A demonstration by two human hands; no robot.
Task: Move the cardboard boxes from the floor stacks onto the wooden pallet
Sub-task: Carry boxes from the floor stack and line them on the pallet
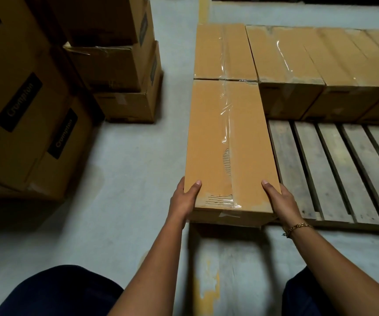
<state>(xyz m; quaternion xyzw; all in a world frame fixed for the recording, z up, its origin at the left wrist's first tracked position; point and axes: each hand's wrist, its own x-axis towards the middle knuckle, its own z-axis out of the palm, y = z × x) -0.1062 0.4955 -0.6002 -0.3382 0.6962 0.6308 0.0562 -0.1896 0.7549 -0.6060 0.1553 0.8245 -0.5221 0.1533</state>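
A long, taped cardboard box point(211, 142) lies lengthwise at the left edge of the wooden pallet point(334, 169). My left hand point(184, 201) grips its near left corner, thumb on top. On the near right corner my right hand point(282, 201) holds it the same way, a gold bracelet on that wrist. The box's near end overhangs the pallet's front edge. Beyond it, another box point(222, 51) sits end to end with it, and a row of several boxes point(320, 65) fills the pallet's far part.
Stacks of larger cardboard boxes point(31, 115) stand on the grey floor at the left, with a smaller stack point(120, 65) behind them. Bare pallet slats show to the right of the held box. My knees are at the bottom of the view.
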